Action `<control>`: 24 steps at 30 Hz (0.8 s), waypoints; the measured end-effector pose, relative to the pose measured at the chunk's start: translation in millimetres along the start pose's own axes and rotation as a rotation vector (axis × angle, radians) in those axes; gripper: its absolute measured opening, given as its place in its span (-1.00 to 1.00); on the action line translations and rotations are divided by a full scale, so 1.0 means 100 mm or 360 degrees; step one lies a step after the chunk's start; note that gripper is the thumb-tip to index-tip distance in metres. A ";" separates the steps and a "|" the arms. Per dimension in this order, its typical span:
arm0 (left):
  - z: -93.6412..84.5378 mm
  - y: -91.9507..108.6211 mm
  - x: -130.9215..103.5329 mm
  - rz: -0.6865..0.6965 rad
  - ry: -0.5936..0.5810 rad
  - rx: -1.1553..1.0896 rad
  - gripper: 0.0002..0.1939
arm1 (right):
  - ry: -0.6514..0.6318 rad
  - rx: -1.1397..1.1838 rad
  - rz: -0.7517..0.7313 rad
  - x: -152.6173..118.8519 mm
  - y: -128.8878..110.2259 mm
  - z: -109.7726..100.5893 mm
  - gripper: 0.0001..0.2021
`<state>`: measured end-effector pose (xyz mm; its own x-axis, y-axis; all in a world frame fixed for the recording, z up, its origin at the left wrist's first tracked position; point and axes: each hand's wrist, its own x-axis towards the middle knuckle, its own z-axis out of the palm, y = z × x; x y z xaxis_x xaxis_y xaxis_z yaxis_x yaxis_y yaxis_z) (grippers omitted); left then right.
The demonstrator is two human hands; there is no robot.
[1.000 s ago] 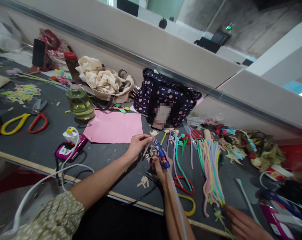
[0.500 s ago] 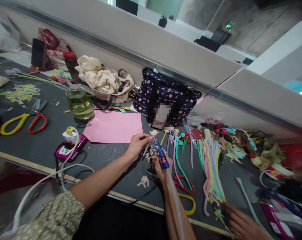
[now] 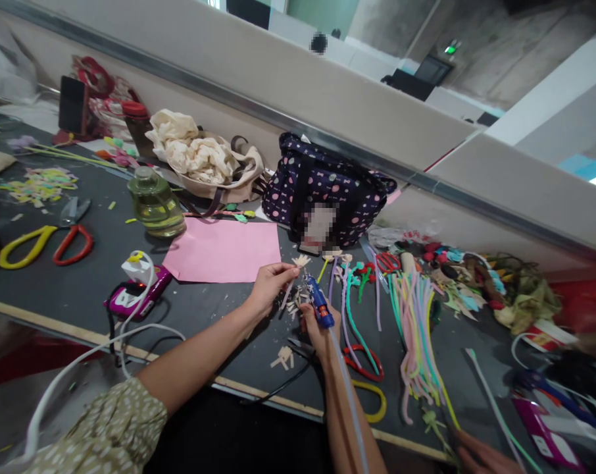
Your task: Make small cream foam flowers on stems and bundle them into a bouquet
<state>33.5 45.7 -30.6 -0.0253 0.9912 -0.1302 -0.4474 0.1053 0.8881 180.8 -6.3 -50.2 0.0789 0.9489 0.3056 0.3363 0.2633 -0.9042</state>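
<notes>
Our two hands meet above the dark surface (image 3: 81, 289), and what matters most is how the blue glue gun (image 3: 320, 305) lies to the cream flower (image 3: 302, 261). We have the flower between thumb and fingers of our left hand (image 3: 272, 288), the pinch closed with no gap that we can see; its pale stem (image 3: 287, 296) slants down and to the left. Our right hand (image 3: 320, 337) wraps the gun's grip, though we cannot tell whether a finger presses the trigger. The gun's long axis runs from lower right to upper left, so its nozzle end faces the flower, which sits just beyond it. Whether the two touch, we cannot tell. The left hand is nearer to the flower; the right lies below and to the right of it.

Counting, we have one gun, one translucent stick (image 3: 344, 375) trailing from its rear, and one flower in our fingers. Loose cream strips (image 3: 294, 304) lie under our hands, too jumbled to number, with one pile (image 3: 283, 357) nearer the edge. Around us we see one pink sheet (image 3: 223, 249), one green bottle (image 3: 156, 205), one dotted bag (image 3: 322, 184), two pairs of red-and-yellow scissors (image 3: 70, 220) and one bundle of fuzzy stems (image 3: 416, 329). One co-worker's hand (image 3: 483, 454) shows at lower right.
</notes>
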 end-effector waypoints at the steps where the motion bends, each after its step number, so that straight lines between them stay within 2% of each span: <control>1: 0.00 0.01 0.00 0.0004 0.0005 -0.0008 -0.71 | 0.0038 -0.0015 0.0010 0.01 0.00 -0.01 -0.79; 6: -0.01 0.04 0.02 0.0031 0.0075 -0.0060 -0.72 | 0.0240 -0.0239 0.0137 0.10 0.04 -0.10 -0.74; 9: -0.03 0.05 0.05 0.0033 0.0128 -0.0100 -0.71 | 0.0245 -0.0438 0.0189 0.17 0.09 -0.13 -0.75; 12: -0.05 0.03 0.08 0.0035 0.0166 -0.0108 -0.69 | 0.0024 -0.0632 0.0175 0.20 0.15 -0.16 -0.81; 18: -0.11 -0.02 0.14 0.0029 0.0200 -0.0167 -0.69 | -0.0484 -0.0736 0.0100 0.19 0.18 -0.25 -0.86; 20: -0.12 -0.01 0.14 0.0030 0.0198 -0.0188 -0.70 | -0.0569 -0.0805 0.0048 0.18 0.17 -0.26 -0.86; 24: -0.11 0.02 0.13 0.0037 0.0195 -0.0208 -0.71 | -0.0598 -0.0879 -0.0066 0.17 0.20 -0.22 -0.82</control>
<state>22.9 57.8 -35.6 -0.1422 0.9750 -0.1705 -0.5579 0.0633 0.8275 209.1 11.2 -56.4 -0.2431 0.9623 0.1220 0.7708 0.2680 -0.5780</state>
